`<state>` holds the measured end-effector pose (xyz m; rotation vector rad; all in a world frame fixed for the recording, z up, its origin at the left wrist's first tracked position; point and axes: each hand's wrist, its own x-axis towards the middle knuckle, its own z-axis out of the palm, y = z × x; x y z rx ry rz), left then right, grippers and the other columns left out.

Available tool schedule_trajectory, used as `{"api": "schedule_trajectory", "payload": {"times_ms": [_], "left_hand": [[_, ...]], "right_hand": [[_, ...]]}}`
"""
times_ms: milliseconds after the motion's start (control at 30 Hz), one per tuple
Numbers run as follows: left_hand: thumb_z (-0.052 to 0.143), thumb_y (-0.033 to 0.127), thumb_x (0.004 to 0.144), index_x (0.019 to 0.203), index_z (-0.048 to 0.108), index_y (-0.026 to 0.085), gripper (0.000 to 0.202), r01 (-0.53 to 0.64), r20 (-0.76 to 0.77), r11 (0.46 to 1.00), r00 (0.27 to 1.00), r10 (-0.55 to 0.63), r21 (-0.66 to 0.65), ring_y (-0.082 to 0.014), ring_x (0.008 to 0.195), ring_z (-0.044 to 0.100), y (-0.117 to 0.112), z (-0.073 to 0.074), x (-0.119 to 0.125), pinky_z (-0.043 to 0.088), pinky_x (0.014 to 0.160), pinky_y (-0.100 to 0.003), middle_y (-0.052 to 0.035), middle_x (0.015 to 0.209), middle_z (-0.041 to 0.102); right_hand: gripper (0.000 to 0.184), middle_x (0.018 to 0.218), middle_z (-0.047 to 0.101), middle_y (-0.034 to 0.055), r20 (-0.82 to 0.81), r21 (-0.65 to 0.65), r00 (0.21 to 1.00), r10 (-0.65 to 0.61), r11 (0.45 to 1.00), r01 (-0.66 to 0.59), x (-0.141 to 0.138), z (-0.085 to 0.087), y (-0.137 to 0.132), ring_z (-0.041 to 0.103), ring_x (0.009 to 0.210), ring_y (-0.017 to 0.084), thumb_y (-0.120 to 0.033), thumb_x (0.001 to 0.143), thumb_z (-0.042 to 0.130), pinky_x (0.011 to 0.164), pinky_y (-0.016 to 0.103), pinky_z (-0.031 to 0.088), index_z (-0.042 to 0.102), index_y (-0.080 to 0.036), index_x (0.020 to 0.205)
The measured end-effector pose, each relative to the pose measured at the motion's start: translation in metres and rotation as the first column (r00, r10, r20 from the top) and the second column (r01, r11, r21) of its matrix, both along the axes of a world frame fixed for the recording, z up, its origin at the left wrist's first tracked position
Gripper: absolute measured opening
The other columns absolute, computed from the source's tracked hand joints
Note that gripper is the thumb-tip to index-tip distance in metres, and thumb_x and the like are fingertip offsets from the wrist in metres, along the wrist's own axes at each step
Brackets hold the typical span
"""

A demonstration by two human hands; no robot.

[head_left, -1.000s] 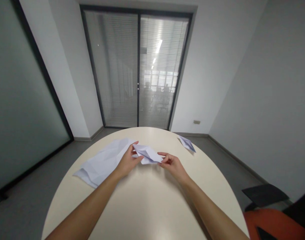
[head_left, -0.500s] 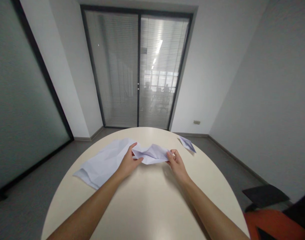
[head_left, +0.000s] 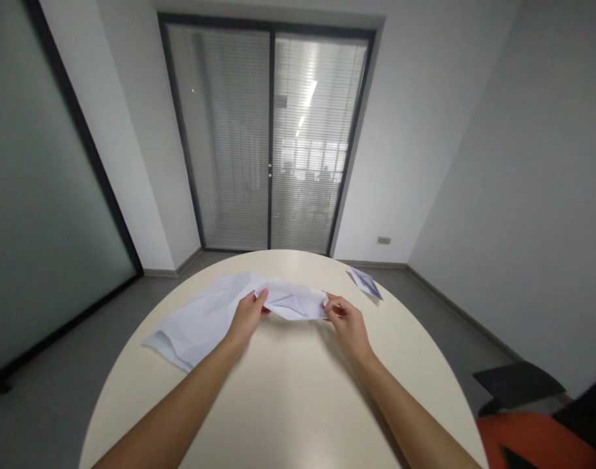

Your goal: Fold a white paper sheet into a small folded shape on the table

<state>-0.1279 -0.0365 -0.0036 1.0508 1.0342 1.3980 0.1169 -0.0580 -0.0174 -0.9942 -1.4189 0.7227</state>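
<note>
The left hand [head_left: 246, 318] and right hand [head_left: 349, 322] pinched opposite ends of the creased paper [head_left: 294, 301], which had spread wider and flatter, its folding apparently partly opened out.

A creased white paper [head_left: 295, 303] was held at its two ends by the left grip [head_left: 247, 317] and the right grip [head_left: 348, 322] over the round worktop [head_left: 288, 397]. A larger sheet [head_left: 200, 319] was seen spread beside the left grip; a folded paper [head_left: 365, 283] was seen near the far right edge, and an orange seat [head_left: 537, 433] beyond the worktop.
</note>
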Motion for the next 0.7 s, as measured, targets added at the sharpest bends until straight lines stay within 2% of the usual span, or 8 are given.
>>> {"api": "schedule_trajectory", "payload": {"times_ms": [67,167,267,367,433,533,600,700], "left_hand": [[0.075,0.053,0.073,0.095,0.068,0.013,0.046,-0.009,0.015,1.000,1.000,0.009,0.001,-0.0214,0.084,0.070,-0.001,0.000,0.001,0.056,0.078,-0.032,-0.0107,0.096,0.073],[0.073,0.045,0.076,0.099,0.067,0.014,0.039,-0.002,0.058,1.000,0.998,0.003,-0.014,-0.0215,0.084,0.070,-0.001,0.002,0.003,0.057,0.076,-0.033,-0.0107,0.098,0.072],[0.068,0.030,0.077,0.097,0.066,0.015,0.026,-0.017,0.126,0.996,0.992,0.027,-0.083,-0.0198,0.080,0.070,0.000,0.001,0.001,0.057,0.075,-0.033,-0.0091,0.095,0.072],[0.060,0.019,0.070,0.085,0.062,0.015,0.016,-0.012,0.197,0.987,0.979,0.044,-0.159,-0.0180,0.074,0.069,0.004,-0.002,-0.002,0.057,0.074,-0.032,-0.0073,0.086,0.071],[0.056,0.017,0.065,0.080,0.060,0.015,0.015,-0.003,0.223,0.986,0.974,0.040,-0.165,-0.0171,0.072,0.067,0.005,-0.003,-0.004,0.057,0.073,-0.031,-0.0064,0.082,0.069],[0.056,0.019,0.062,0.077,0.058,0.016,0.015,0.004,0.243,0.992,0.970,0.026,-0.123,-0.0163,0.074,0.065,0.003,-0.001,-0.005,0.056,0.074,-0.030,-0.0039,0.079,0.066],[0.059,0.021,0.061,0.076,0.057,0.016,0.015,0.015,0.258,0.997,0.966,0.006,-0.081,-0.0157,0.077,0.064,0.000,0.002,-0.004,0.056,0.075,-0.029,-0.0022,0.079,0.065],[0.062,0.021,0.059,0.074,0.055,0.018,0.017,0.040,0.265,0.998,0.964,-0.026,-0.046,-0.0149,0.079,0.062,-0.005,0.008,-0.002,0.055,0.076,-0.028,-0.0005,0.080,0.064]], "right_hand": [[0.022,0.123,0.066,0.0124,0.099,0.027,0.995,0.007,1.000,-0.009,0.001,0.000,-0.001,0.065,0.101,0.027,-0.043,0.086,0.064,0.068,0.032,0.055,0.069,-0.021,0.087],[0.023,0.133,0.062,0.0105,0.213,0.079,0.977,-0.002,0.997,-0.016,0.001,0.003,-0.006,0.065,0.105,0.026,-0.036,0.092,0.055,0.070,0.033,0.056,0.071,-0.026,0.106],[0.026,0.132,0.063,0.0090,0.302,0.139,0.953,-0.001,0.989,-0.043,0.001,0.008,-0.011,0.066,0.101,0.025,-0.027,0.094,0.048,0.071,0.034,0.056,0.070,-0.027,0.106],[0.028,0.132,0.062,0.0081,0.431,0.188,0.902,-0.029,0.980,-0.058,0.001,0.013,-0.014,0.063,0.109,0.025,-0.020,0.092,0.044,0.080,0.037,0.056,0.070,-0.027,0.102],[0.028,0.131,0.063,0.0084,0.486,0.199,0.870,-0.078,0.980,-0.023,0.001,0.015,-0.015,0.063,0.110,0.024,-0.021,0.093,0.044,0.081,0.035,0.055,0.068,-0.026,0.106],[0.026,0.124,0.065,0.0093,0.530,0.176,0.834,-0.151,0.982,0.066,-0.001,0.015,-0.015,0.068,0.093,0.020,-0.030,0.095,0.048,0.071,0.031,0.056,0.065,-0.025,0.114],[0.026,0.119,0.068,0.0081,0.560,0.155,0.806,-0.191,0.980,0.124,-0.001,0.013,-0.014,0.069,0.084,0.019,-0.035,0.093,0.053,0.068,0.031,0.055,0.065,-0.024,0.114],[0.024,0.112,0.071,0.0058,0.565,0.122,0.792,-0.231,0.973,0.197,-0.001,0.010,-0.013,0.069,0.080,0.019,-0.036,0.090,0.056,0.070,0.032,0.054,0.067,-0.024,0.108]]}}
